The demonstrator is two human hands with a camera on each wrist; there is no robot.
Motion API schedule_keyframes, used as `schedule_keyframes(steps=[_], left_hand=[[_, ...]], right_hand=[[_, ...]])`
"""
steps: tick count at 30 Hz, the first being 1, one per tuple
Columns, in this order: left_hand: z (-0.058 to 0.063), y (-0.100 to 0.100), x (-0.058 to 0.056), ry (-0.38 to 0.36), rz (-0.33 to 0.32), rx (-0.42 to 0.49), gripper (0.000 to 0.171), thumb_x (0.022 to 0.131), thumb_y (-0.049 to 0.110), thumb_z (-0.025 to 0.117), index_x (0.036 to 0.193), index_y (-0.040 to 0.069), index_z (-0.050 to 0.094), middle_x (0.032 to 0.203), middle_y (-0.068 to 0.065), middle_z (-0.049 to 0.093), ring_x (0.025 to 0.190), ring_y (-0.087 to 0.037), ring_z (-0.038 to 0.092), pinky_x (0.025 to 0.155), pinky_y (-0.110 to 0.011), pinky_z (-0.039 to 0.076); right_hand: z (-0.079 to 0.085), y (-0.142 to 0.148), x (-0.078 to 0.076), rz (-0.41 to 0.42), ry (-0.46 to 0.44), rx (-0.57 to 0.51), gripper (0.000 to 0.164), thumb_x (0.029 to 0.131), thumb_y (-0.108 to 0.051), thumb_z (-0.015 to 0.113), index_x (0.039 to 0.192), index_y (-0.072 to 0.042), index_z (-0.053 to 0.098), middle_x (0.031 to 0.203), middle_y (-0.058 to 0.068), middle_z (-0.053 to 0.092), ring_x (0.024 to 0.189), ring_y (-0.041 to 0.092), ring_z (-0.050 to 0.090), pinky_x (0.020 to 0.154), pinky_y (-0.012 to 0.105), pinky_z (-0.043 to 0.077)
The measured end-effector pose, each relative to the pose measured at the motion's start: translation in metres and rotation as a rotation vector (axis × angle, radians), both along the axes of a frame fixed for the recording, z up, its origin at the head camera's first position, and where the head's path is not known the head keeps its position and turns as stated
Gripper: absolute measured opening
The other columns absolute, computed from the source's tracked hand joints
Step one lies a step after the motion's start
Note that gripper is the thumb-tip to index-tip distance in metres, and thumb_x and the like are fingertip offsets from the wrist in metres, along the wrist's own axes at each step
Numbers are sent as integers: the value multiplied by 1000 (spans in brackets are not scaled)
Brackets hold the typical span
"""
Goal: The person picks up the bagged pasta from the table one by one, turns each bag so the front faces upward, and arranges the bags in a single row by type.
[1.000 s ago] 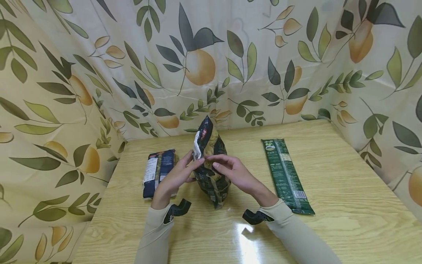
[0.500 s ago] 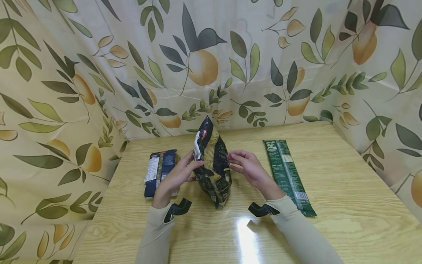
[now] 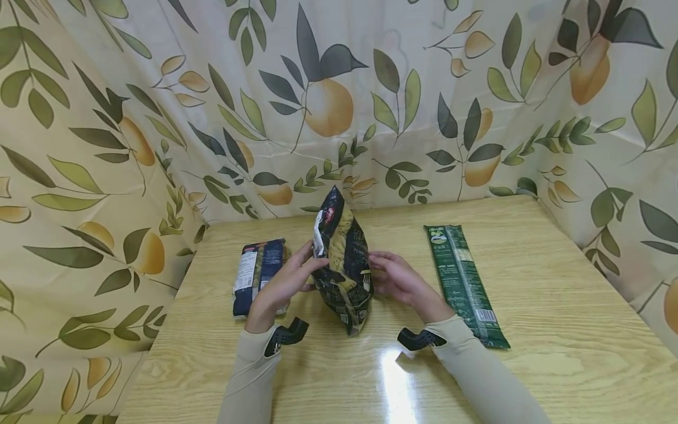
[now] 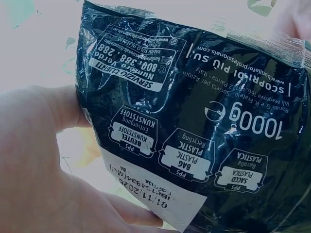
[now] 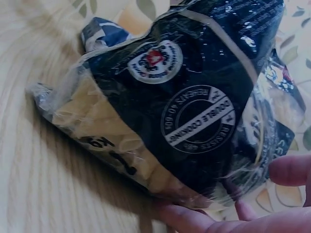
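One black pasta bag [image 3: 344, 265], roughly upright between two hands, was gripped by the curled left hand [image 3: 283, 285] and part-curled right hand [image 3: 398, 278], one blue packet [image 3: 259, 271] partly behind the left, one green packet [image 3: 465, 282] partly behind the right sleeve [image 3: 471, 359], on one table [image 3: 328, 383].

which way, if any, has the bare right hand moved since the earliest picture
Yes: the right hand shifted rightward, towards the flat green plastic packet, from the front of the black plastic bag to its right side.
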State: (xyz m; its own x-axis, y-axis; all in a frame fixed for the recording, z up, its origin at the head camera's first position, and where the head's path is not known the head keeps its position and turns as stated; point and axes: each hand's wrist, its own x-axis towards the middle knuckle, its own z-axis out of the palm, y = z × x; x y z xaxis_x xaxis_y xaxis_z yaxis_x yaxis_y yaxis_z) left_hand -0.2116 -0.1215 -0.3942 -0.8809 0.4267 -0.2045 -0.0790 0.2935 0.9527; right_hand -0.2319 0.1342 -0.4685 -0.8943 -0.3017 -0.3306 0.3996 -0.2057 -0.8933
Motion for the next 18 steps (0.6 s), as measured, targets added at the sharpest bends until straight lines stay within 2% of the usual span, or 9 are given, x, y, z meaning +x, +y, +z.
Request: schedule_keyframes(steps=[4,8,11,15,18], left_hand=[[1,-1,0,2,-7,-4,79,106,38,49,168,17,4,175,-11,11,158,-39,25,110,-66,46],[1,-2,-1,9,-13,-7,80,106,38,49,168,15,3,175,-13,9,158,-41,24,110,-67,45],[1,-2,-1,6,-8,-9,79,106,38,50,168,17,5,175,-11,11,158,-39,25,110,-67,44],[0,-1,-2,1,-10,-6,78,106,38,50,168,20,7,175,-9,14,158,-37,26,110,-67,44],[0,-1,-2,0,-13,-5,78,106,38,50,168,20,6,175,-9,13,158,-37,25,110,-67,45]], right_hand=[[-5,-2,-2,-1,-58,-52,53,113,-25,37,158,-2,22,158,25,33,138,36,47,112,50,43],[-9,-2,-4,12,-69,-88,57,113,-27,34,162,-3,15,167,29,21,152,43,33,120,56,35],[-11,-2,-4,29,-83,-105,58,113,-29,34,162,-4,17,169,27,21,155,44,27,122,57,32],[-12,-2,-4,55,-117,-114,58,113,-33,34,163,-7,20,169,25,24,156,42,28,121,51,34],[-12,-2,-4,61,-135,-126,60,113,-34,34,165,-10,18,169,26,21,156,42,26,125,50,30]])
